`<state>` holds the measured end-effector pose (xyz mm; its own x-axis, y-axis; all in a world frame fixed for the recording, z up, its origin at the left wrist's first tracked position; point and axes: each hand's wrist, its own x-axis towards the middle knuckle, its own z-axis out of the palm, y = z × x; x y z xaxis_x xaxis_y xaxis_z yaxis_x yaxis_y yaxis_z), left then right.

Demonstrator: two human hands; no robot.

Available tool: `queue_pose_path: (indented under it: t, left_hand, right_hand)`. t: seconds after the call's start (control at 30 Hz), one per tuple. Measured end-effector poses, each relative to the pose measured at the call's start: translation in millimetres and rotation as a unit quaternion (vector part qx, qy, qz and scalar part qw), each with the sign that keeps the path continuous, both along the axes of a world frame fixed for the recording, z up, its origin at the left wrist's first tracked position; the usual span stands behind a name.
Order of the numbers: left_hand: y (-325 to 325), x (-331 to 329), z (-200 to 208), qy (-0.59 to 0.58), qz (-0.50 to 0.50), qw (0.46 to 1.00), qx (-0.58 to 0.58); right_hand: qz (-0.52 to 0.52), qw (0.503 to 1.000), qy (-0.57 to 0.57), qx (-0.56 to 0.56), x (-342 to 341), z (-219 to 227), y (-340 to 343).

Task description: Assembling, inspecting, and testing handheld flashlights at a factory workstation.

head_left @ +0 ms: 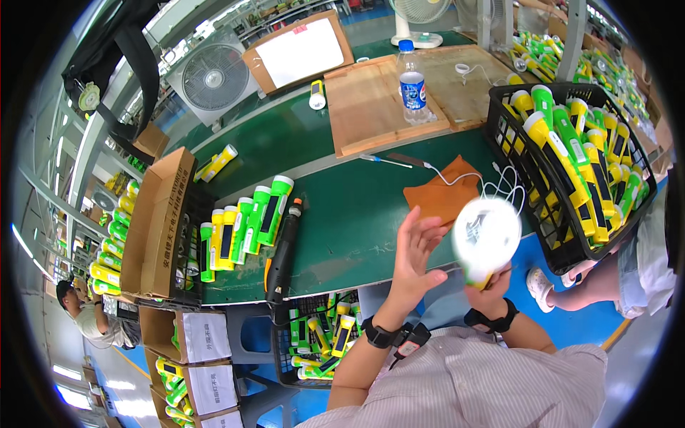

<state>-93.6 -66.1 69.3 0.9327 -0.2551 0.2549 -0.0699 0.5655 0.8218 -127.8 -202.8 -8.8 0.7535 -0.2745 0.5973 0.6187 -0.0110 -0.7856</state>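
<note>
My right hand (492, 292) grips a flashlight (488, 232) near the table's front edge. Its broad white head faces up and looks bright and slightly blurred; most of its body is hidden by my hand. My left hand (417, 257) is raised just left of the flashlight, fingers apart and holding nothing. Beyond the hands an orange cloth (434, 198) lies on the green table, with a thin white cable (511, 189) beside it. To the left stands a row of green and yellow flashlights (246, 227), next to a black electric screwdriver (284, 250).
A black crate (534, 208) full of flashlights stands at the right; another crate (287, 360) sits below the table edge. Cardboard boxes (146, 242) are at the left. A bottle (412, 89) stands on wooden boards (364, 107) at the back. Another person's leg (589, 274) shows at the right.
</note>
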Motion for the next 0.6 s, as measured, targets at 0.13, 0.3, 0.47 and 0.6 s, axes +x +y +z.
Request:
queue_pose_path:
  t: [0.13, 0.3, 0.47, 0.6]
  left_hand:
    - [13.3, -0.9, -16.6, 0.055, 0.035, 0.996, 0.061]
    - [37.3, 16.8, -24.7, 0.086, 0.055, 0.979, 0.176]
    - [44.2, 73.4, -5.2, -0.064, 0.019, 0.899, 0.432]
    - [46.5, 174.1, 9.5, -0.189, 0.035, 0.788, 0.584]
  right_hand:
    - [-0.13, 0.973, 0.128, -0.141, -17.6, 62.8, -29.1]
    - [-0.509, 0.795, 0.188, -0.271, -51.7, 108.7, -129.2]
    - [-0.581, 0.686, 0.232, -0.371, -30.5, 122.2, -226.3]
    - [-0.528, 0.756, 0.217, -0.32, -25.7, 76.6, -287.2]
